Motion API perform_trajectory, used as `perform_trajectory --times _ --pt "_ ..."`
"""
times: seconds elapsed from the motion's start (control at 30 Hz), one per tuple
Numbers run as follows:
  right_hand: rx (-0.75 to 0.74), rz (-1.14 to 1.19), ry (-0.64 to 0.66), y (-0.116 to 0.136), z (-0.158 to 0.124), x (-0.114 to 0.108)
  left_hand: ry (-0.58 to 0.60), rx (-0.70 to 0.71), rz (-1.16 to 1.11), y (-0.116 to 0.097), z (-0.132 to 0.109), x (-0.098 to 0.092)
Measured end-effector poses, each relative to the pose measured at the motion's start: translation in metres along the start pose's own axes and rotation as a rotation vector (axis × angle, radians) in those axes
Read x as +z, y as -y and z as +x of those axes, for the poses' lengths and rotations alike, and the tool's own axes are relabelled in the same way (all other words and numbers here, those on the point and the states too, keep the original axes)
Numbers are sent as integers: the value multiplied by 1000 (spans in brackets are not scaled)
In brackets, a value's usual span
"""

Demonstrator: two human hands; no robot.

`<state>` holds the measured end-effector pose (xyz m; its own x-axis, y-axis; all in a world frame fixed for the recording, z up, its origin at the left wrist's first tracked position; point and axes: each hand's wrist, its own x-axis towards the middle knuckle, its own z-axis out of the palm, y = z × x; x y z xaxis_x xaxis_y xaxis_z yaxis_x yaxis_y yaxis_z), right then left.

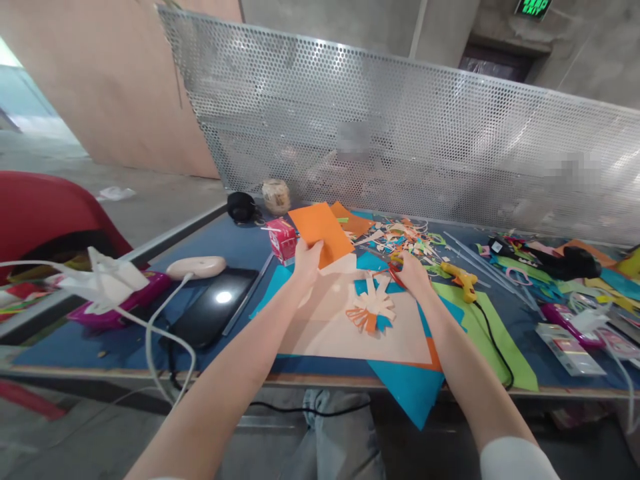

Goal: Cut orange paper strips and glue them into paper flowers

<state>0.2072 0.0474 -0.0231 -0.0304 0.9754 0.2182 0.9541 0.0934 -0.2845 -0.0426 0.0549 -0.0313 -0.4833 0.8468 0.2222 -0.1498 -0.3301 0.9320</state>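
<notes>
The left hand (pixel 306 263) is clamped on the lower edge of an orange sheet (pixel 323 237), held above the far-left corner of the peach sheet (pixel 345 333) on the surface (pixel 235 243). The right hand (pixel 414 275) is curled shut on a small red object (pixel 395 273), too hidden to identify, at that sheet's far-right corner. A cut paper flower (pixel 371 310) lies on the peach sheet between them.

Glue gun (pixel 464 281) right of paper sheets (pixel 345 327), phone (pixel 213 307) left
</notes>
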Motion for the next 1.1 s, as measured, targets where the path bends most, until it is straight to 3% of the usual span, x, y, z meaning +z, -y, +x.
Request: perform_trajectory --times 0.23,0.57,0.7,0.8,0.9,1.0,1.1 --pt "60 -33 -60 -1 9 1 48 35 5 8 2 0" --pt "236 96 -229 13 88 -13 157 -83 -129 9 0 5" --pt "214 196 -283 17 98 -24 175 -139 -203 3 -5 7" --pt "163 285 -283 18 85 -35 200 -224 -334 -4 -9 11" --pt "105 422 -180 21 53 -40 232 -269 -427 -10 -12 15" --pt "48 970 55 28 10 -36 289 -302 -486 -15 -18 18" --pt "39 1061 98 34 -25 -27 365 -331 -515 -19 -27 20"
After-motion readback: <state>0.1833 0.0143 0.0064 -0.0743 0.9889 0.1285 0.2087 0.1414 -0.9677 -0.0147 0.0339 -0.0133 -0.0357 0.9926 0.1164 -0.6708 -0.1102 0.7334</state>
